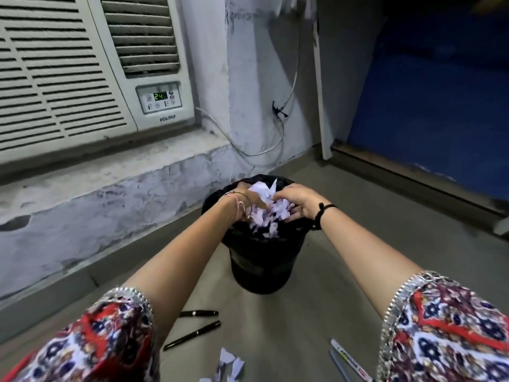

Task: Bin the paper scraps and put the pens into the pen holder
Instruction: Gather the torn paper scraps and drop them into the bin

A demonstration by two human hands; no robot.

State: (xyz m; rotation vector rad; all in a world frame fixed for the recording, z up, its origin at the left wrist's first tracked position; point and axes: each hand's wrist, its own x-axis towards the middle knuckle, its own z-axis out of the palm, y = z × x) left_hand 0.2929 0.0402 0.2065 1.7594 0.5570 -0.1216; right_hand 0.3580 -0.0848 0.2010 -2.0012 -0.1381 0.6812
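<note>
A black bin (261, 266) with a black liner stands on the floor ahead of me. Both hands are over its mouth, cupped around a bunch of white paper scraps (265, 213). My left hand (248, 201) holds the bunch from the left and my right hand (296, 202) from the right. Some scraps hang down inside the bin. More paper scraps (230, 363) lie on the floor near me. Two black pens (192, 333) lie on the floor to the left, and a white marker (349, 359) lies to the right. No pen holder is in view.
A window air conditioner (82, 73) sits on a ledge at the left, with a white cable (259, 153) hanging by the wall. A blue mat (429, 111) covers the floor at the right behind a raised threshold (413, 180).
</note>
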